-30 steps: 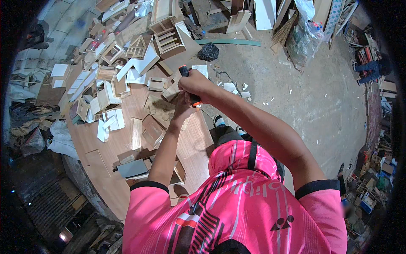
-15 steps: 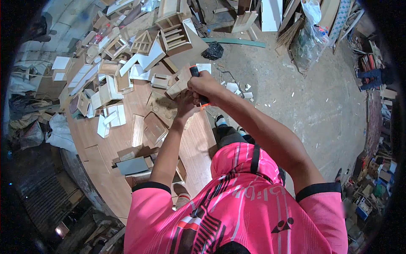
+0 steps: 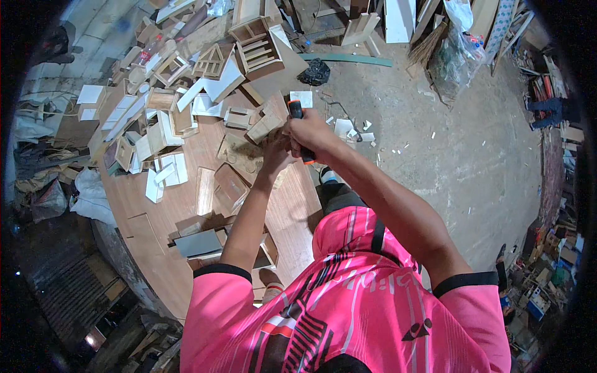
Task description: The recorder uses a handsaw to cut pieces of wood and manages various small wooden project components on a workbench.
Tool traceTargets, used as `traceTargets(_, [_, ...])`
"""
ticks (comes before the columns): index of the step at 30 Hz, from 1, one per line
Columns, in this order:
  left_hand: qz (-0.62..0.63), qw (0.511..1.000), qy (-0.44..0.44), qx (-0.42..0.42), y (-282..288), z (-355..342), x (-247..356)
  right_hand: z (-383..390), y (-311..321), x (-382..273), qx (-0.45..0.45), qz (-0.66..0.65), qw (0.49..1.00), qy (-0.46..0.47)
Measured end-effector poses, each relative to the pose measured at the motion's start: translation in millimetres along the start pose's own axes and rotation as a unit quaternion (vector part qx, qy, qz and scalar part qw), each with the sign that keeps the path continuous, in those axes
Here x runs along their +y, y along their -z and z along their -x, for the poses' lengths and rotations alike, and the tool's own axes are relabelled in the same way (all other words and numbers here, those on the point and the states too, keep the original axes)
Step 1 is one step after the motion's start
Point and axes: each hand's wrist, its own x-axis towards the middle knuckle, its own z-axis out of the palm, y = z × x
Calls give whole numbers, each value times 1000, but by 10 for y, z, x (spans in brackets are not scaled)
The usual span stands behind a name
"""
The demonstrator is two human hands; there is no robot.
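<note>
My right hand (image 3: pixel 309 132) is closed around a black tool with orange ends (image 3: pixel 295 110); its kind cannot be made out. It stands nearly lengthwise in the fist, an end showing above and another below. Close against it on the left, my left hand (image 3: pixel 278 154) has curled fingers, partly in shadow; what they grip is hidden. Just beyond my left fingers, a small pale wooden box piece (image 3: pixel 264 127) sits at the wooden tabletop's edge. Sawdust (image 3: pixel 241 152) lies on the tabletop (image 3: pixel 146 205) beside my left hand.
Several small wooden house-shaped pieces and white boards (image 3: pixel 163 135) crowd the table's far left. Nearer are an open wooden box (image 3: pixel 230 186) and a grey-topped box (image 3: pixel 199 244). White scraps (image 3: pixel 343 128) and a black plastic bag (image 3: pixel 315 73) lie on the concrete floor (image 3: pixel 460 161).
The tool and my right hand have shifted slightly right and toward me, and the tool stands a little more upright. My left hand stays close beside it. The whole view has drifted slightly.
</note>
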Motion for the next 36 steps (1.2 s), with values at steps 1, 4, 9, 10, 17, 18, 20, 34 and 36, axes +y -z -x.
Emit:
traceTargets(1, [86,996,30,-5,44,33,63,-33,6,-15,-14,-11,1000,8])
traceTargets(4, [95,993,61,-26,131,14,166,-105,35,-87,-36,-25,999,14])
traceTargets(9, [71,988,111,-75,70,-20,83,-169,34,-177,-44,-49,998,-21])
traceTargets(10, [75,983,127,-105,30,-18,38,-175,24,-176,-40,-49,998,-32])
traceTargets(17, [55,985,123,-110,-220,87,-268,-262,-26,-110,-38,-23,998,-39])
traceTargets(18, [64,984,127,-105,-241,89,-277,-272,-24,-104,-46,-21,998,-33])
traceTargets(20, [-16,985,95,-144,-251,66,-266,-284,-17,-95,-51,-19,998,-24])
traceTargets(34, [44,985,143,-85,139,-10,175,-337,-23,-13,-26,-29,999,-38])
traceTargets(36, [61,969,190,-145,148,-10,187,-359,-30,-3,-38,-24,998,-31])
